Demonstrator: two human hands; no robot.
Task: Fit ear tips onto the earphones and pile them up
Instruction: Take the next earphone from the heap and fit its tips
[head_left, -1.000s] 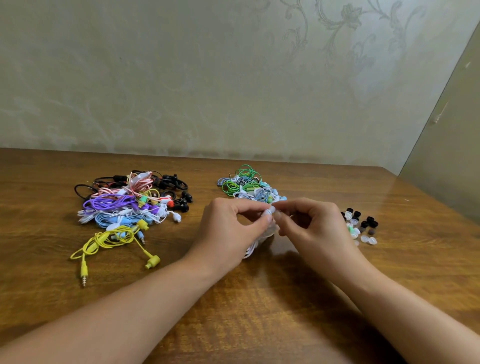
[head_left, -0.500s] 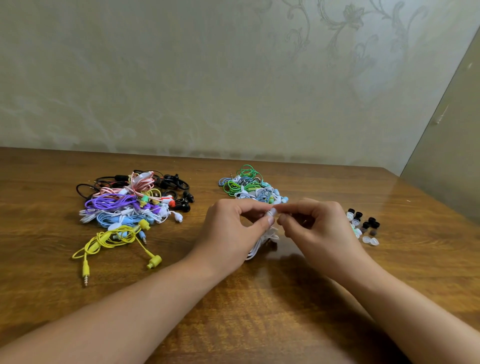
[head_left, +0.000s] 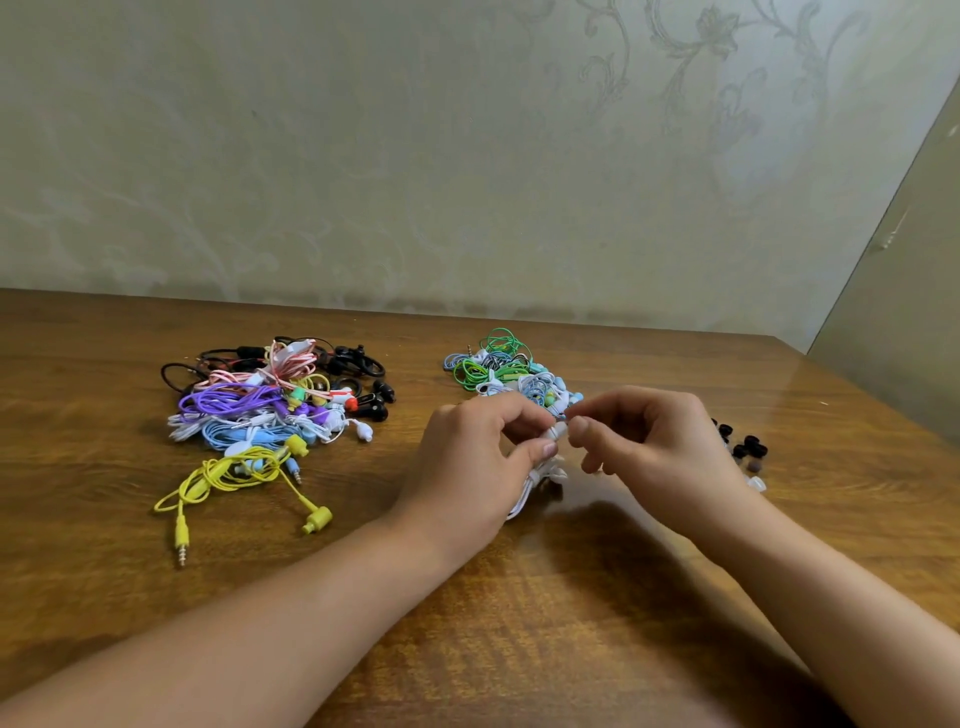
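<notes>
— Pinching a white earbud (head_left: 557, 431) between thumb and forefinger, is that the left hand (head_left: 470, 462)?
— Yes, and its white cable (head_left: 535, 480) hangs bunched below that hand, down to the wooden table (head_left: 519, 597).
— And the right hand (head_left: 654, 457)?
— Fingers curled, thumb and forefinger meeting at the earbud's end. Whether an ear tip sits between them is too small to tell.
— What lies around the hands?
— Just beyond them, a green, blue and white pile of earphones (head_left: 501, 371). Well to the left of the left hand, a bigger mixed pile (head_left: 270, 400) with a yellow pair (head_left: 234, 475) at its near edge. Just right of the right hand, loose ear tips (head_left: 748, 452), black and clear.
</notes>
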